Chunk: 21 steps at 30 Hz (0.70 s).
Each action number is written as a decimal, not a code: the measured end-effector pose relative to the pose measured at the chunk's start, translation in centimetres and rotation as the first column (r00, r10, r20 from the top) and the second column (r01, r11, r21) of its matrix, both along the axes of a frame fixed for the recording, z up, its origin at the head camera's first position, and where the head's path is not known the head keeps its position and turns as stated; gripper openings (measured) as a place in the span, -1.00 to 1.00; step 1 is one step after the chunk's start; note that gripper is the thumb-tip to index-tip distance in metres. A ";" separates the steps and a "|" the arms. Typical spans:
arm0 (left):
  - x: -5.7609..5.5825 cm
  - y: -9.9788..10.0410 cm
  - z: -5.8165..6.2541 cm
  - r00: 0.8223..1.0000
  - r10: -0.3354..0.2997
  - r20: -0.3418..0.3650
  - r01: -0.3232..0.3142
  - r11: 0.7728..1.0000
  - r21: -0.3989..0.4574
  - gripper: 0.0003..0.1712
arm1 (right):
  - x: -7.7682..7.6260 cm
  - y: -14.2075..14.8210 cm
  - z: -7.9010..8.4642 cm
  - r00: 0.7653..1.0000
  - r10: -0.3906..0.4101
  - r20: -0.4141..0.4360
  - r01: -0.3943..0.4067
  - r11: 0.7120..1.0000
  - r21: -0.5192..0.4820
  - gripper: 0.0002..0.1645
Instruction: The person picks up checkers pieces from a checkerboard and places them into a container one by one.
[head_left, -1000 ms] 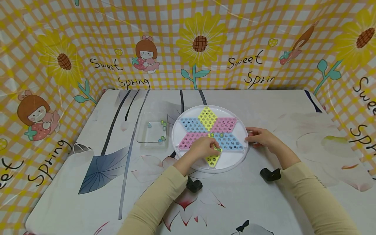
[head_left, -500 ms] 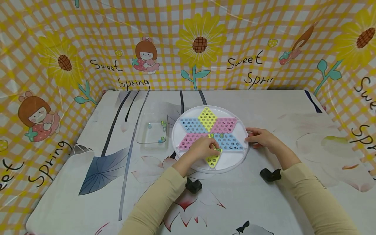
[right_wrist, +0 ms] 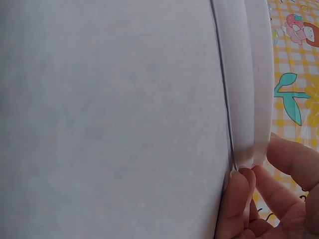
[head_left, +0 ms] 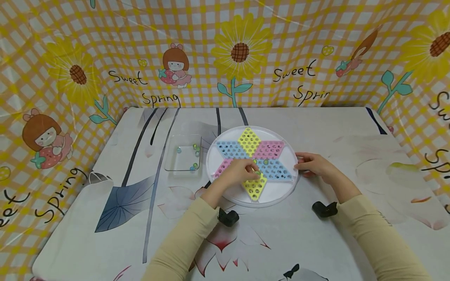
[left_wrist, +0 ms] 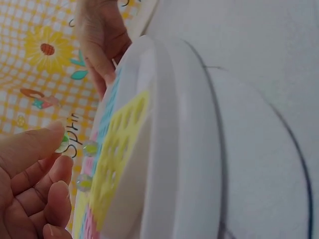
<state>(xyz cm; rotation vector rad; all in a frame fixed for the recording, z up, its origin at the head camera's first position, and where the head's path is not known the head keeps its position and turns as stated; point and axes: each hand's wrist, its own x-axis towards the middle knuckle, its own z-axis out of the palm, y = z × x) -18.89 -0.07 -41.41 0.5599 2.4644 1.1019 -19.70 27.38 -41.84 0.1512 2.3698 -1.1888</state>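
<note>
A clear box [head_left: 184, 160] is placed left of centre on the surface [head_left: 351, 132], toward its far edge; loose marbles [head_left: 195, 165] are contained, mostly along the right wall. The walls appear thin and should be lifted by opposite sides.

One marble [left_wrist: 62, 143] is pinched between thumb and index finger of the left hand [head_left: 240, 170], above the board [head_left: 277, 189], between its centre and near edge. It is judged light, hard and slippery, likely glass; it should be held across its diameter with fingertips only, as it may roll if released off a hole. Two seated marbles [head_left: 266, 162] are located just right of board centre.

The board is judged light and stiff. Its right edge is gripped by the right hand [head_left: 318, 166], thumb opposed to fingers; the raised rim is the suitable hold.
</note>
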 end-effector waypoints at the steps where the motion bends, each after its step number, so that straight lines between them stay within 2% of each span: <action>1: -0.1 -0.1 0.1 1.000 0.007 0.001 -0.007 1.000 0.010 -0.77 | 0.0 0.0 0.0 1.000 0.001 0.001 -0.001 1.000 0.000 -0.18; 12: -0.8 -2.6 1.0 0.997 0.071 0.015 -0.072 0.992 0.100 -0.78 | -0.3 -0.3 -0.1 1.000 0.011 0.001 -0.011 1.000 -0.005 -0.16; 21: -1.3 -4.2 1.1 0.995 0.099 -0.022 -0.096 0.990 0.101 -0.75 | -0.4 -0.2 -0.4 1.000 0.016 -0.001 -0.016 1.000 -0.007 -0.16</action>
